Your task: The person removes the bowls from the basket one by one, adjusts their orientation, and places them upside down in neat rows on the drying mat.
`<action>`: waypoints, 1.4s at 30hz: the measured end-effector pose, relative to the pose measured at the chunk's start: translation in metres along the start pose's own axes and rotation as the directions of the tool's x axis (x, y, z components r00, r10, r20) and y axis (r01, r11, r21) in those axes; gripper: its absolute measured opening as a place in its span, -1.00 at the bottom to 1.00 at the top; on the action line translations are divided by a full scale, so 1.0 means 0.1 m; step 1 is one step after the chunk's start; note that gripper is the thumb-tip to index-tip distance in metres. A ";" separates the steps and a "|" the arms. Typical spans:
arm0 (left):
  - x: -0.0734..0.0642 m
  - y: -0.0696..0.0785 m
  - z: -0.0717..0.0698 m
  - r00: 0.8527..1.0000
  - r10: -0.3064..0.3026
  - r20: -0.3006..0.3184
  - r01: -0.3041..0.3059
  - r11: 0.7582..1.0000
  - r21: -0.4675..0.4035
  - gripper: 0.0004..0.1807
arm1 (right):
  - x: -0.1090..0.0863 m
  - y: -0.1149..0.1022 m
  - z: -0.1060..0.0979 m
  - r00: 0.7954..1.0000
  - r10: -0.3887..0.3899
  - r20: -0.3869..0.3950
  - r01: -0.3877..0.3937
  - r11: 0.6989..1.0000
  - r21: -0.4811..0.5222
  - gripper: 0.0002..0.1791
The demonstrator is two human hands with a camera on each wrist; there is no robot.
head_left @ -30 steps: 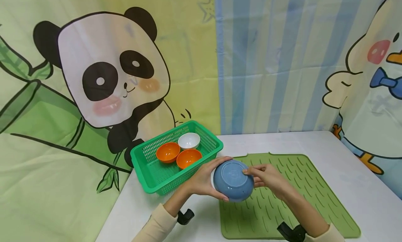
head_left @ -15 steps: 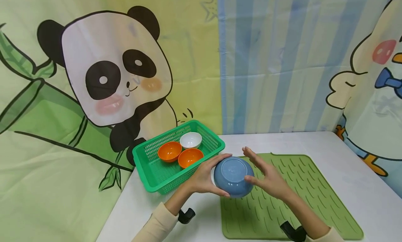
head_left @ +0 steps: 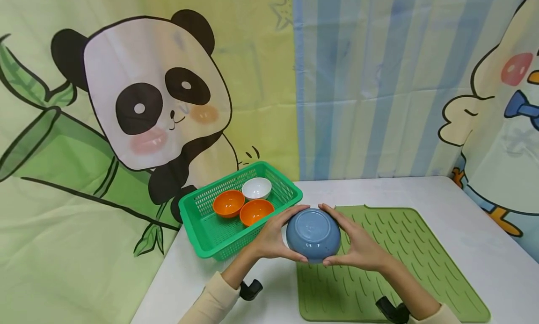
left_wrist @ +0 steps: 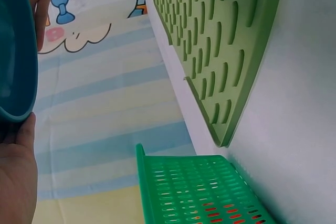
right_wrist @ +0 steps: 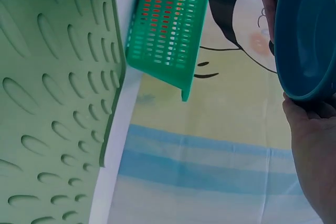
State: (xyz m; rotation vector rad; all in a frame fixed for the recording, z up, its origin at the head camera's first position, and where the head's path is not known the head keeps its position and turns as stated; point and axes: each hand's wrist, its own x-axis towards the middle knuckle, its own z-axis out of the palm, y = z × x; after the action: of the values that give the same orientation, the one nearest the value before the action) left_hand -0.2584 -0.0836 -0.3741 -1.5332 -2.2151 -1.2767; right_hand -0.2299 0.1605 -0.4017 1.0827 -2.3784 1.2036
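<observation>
A blue bowl [head_left: 313, 235] is held up above the table with its base toward the head camera. My left hand [head_left: 271, 237] grips its left side, thumb low and fingers at the top. On the opposite side my right hand [head_left: 358, 244] holds the rim the same way. Both wrist views show the bowl's inside, a darker blue-green [left_wrist: 16, 51], with part of each hand at its edge. Below and to the right lies a green ridged drying mat [head_left: 379, 277].
At the back left stands a green plastic basket [head_left: 202, 244]. Inside it are two orange bowls, one at the left [head_left: 229, 204] and one in front [head_left: 256, 212], plus a white bowl [head_left: 257, 189]. A printed curtain [head_left: 337, 104] hangs behind the white table [head_left: 261, 286].
My right hand first touched the bowl's base with its fingers, then spread open away from it. Now it holds the bowl's right side. My left hand kept its grip.
</observation>
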 end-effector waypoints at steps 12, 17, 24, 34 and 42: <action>0.00 -0.26 0.12 1.000 -0.025 -0.013 0.025 0.999 0.021 0.15 | -0.01 0.15 -0.01 1.000 -0.026 0.004 0.026 1.000 0.017 0.17; 0.08 -0.52 0.22 0.997 -0.076 -0.011 0.076 0.996 0.048 0.18 | 0.05 0.22 -0.11 0.999 -0.026 0.022 0.025 0.998 0.050 0.15; 0.26 -0.71 0.33 0.989 -0.149 -0.014 0.149 0.986 0.067 0.18 | 0.12 0.31 -0.30 0.997 0.015 0.078 -0.020 0.998 0.065 0.08; 0.44 -1.11 0.59 0.978 -0.207 0.025 0.202 0.970 0.134 0.20 | 0.04 0.87 -0.34 0.974 0.167 0.153 -0.184 0.977 0.105 0.11; 0.48 -1.38 0.75 0.951 -0.303 0.058 0.290 0.942 0.170 0.18 | 0.03 1.20 -0.28 0.950 0.235 0.203 -0.260 0.959 0.108 0.10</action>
State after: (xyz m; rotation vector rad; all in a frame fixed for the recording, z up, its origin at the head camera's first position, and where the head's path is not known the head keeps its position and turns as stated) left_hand -0.3708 -0.0120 -0.4699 -1.2512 -2.6096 -1.0874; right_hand -0.3210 0.2264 -0.4529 0.9981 -2.6782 1.4192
